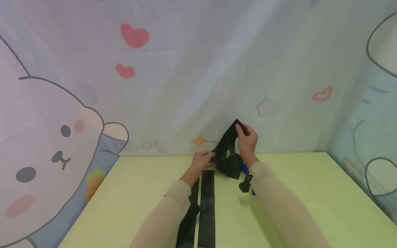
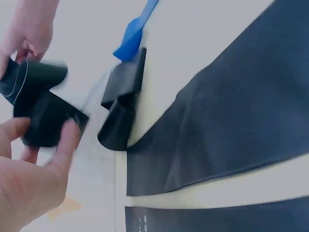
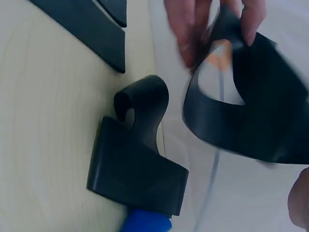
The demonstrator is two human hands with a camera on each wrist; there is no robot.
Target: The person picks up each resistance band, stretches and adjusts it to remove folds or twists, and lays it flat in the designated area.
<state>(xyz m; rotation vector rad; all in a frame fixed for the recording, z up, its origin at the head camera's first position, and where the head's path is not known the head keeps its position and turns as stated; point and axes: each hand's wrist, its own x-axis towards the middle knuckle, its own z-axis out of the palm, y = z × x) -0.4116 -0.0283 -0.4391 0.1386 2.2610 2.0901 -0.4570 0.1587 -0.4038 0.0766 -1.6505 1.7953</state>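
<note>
A flexible black band is stretched up at the back of the table between my two hands. My left hand pinches its lower left part between thumb and fingers. Higher up and to the right, my right hand grips the other part with its thumb on the near side. In the right wrist view the held band curves in an open loop from my left hand's fingertips. Beneath it, a second black band lies folded and curled on the table.
Two flat black strips run side by side toward the table's front; one carries small white print. A blue piece lies beside the folded band. The pale yellow table meets a printed cloth backdrop at its back edge.
</note>
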